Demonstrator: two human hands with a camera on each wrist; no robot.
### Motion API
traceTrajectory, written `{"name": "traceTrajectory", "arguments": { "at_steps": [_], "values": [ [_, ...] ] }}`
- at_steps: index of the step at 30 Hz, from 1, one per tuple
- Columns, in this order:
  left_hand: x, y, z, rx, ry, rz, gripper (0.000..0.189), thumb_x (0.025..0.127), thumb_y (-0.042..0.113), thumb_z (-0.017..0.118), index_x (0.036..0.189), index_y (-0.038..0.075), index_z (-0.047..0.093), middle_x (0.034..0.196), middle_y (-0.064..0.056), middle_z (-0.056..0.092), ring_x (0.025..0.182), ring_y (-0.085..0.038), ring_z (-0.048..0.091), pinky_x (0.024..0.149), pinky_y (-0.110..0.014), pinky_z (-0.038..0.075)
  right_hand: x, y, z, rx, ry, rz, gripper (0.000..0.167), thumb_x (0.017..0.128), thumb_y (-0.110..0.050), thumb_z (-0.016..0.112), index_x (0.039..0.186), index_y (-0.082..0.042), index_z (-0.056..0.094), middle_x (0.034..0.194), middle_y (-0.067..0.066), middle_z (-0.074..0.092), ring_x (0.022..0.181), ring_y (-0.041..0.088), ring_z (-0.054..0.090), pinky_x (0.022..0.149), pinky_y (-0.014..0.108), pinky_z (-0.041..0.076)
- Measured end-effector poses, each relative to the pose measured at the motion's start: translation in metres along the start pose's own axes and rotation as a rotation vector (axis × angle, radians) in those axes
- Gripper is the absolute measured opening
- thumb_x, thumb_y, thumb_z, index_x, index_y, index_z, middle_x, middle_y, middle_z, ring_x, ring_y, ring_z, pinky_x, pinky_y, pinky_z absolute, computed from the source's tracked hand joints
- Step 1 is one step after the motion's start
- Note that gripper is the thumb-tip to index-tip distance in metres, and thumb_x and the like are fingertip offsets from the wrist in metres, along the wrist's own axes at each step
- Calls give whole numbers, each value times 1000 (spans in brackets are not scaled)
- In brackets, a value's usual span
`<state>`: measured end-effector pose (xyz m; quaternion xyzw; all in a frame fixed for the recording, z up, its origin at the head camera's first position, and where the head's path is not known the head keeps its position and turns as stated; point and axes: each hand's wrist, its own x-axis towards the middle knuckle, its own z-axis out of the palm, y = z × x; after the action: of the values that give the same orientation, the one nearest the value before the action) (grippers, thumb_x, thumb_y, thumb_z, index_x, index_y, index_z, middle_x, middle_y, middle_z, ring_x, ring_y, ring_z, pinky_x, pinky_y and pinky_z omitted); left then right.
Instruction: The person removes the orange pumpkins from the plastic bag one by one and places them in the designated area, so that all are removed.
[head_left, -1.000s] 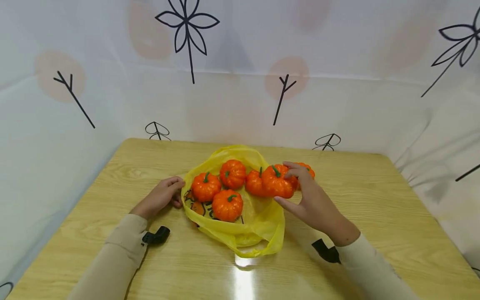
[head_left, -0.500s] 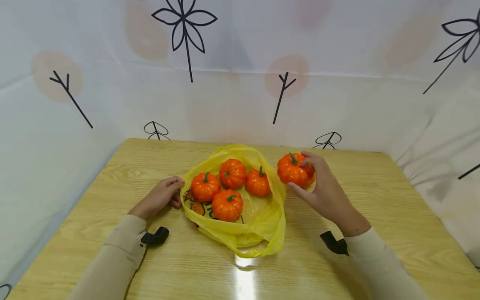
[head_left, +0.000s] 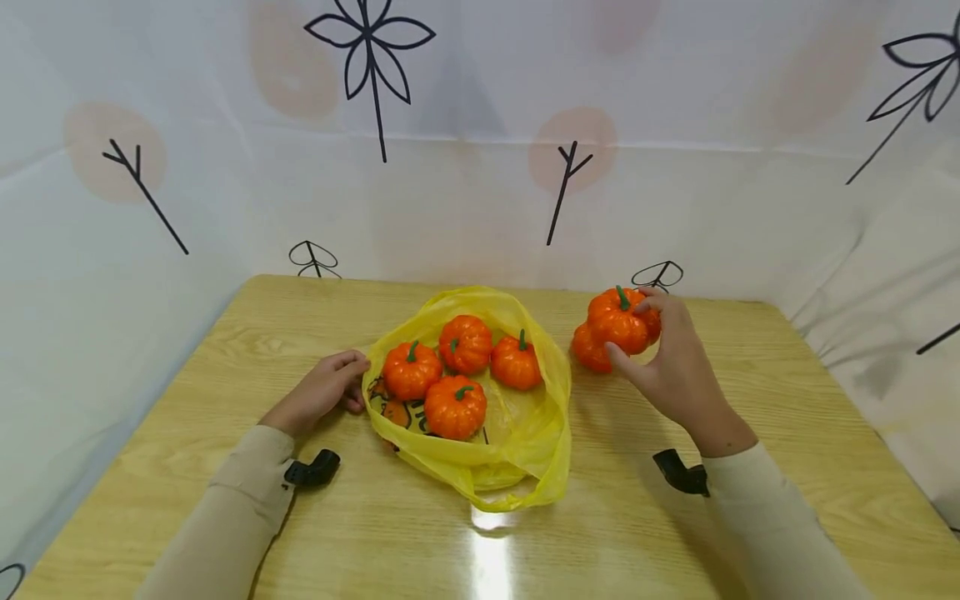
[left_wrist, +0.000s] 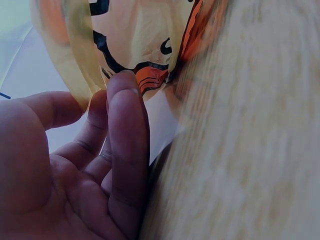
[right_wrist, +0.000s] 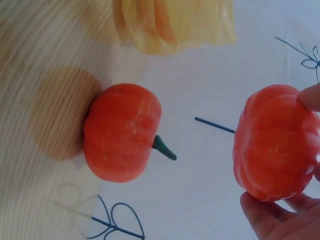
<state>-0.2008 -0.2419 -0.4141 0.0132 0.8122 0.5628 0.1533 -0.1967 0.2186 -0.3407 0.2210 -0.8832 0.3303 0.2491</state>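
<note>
holding one pumpkin [head_left: 615,323] gripped in the right hand [head_left: 677,367], right of center up top in the head view, stem up, just upper-right of the loose pumpkin [head_left: 589,350]; way closer than the left hand [head_left: 322,392], pinching the yellow bag [head_left: 557,442].

We see a pale wood-grained table [head_left: 750,375] with rounded far corners. White cloth-like walls [head_left: 465,204] stand behind it and at left and right, printed with black line plants [head_left: 367,33] and peach blotches [head_left: 591,129]. We notice a bright reflection [head_left: 490,558] on the near tabletop.
</note>
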Motion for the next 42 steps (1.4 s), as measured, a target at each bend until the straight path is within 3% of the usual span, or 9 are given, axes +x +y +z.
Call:
{"name": "traceTrajectory", "arguments": {
  "at_steps": [8, 15, 26, 42],
  "values": [
    [0, 3, 0, 20, -8, 4, 34, 108, 34, 43, 109, 3, 57, 77, -6, 59, 69, -16, 62, 66, -28, 58, 0, 8, -10, 19, 7, 162, 52, 87, -6, 72, 123, 7, 38, 149, 29, 35, 129, 49, 41, 96, 64, 44],
    [3, 5, -1, 27, 3, 1, 34, 108, 36, 43, 109, 5, 57, 78, -6, 59, 69, -16, 62, 67, -28, 58, 3, 19, -11, -32, 2, 222, 53, 91, -12, 69, 127, 9, 36, 150, 30, 34, 119, 45, 44, 86, 53, 43],
    [1, 3, -3, 32, -10, 14, 34, 108, 33, 43, 112, 2, 57, 80, -6, 58, 69, -15, 61, 66, -28, 58, 2, 42, -11, -30, -58, 359, 59, 97, -24, 64, 134, 9, 32, 142, 33, 34, 122, 49, 42, 98, 66, 43],
    [1, 1, -1, 17, -16, 23, 33, 108, 33, 44, 110, 2, 56, 74, -5, 59, 65, -14, 61, 64, -27, 57, -7, 69, -13, -75, -170, 443, 62, 99, -34, 61, 133, 8, 30, 135, 34, 34, 116, 50, 43, 95, 70, 44]
  ]
}}
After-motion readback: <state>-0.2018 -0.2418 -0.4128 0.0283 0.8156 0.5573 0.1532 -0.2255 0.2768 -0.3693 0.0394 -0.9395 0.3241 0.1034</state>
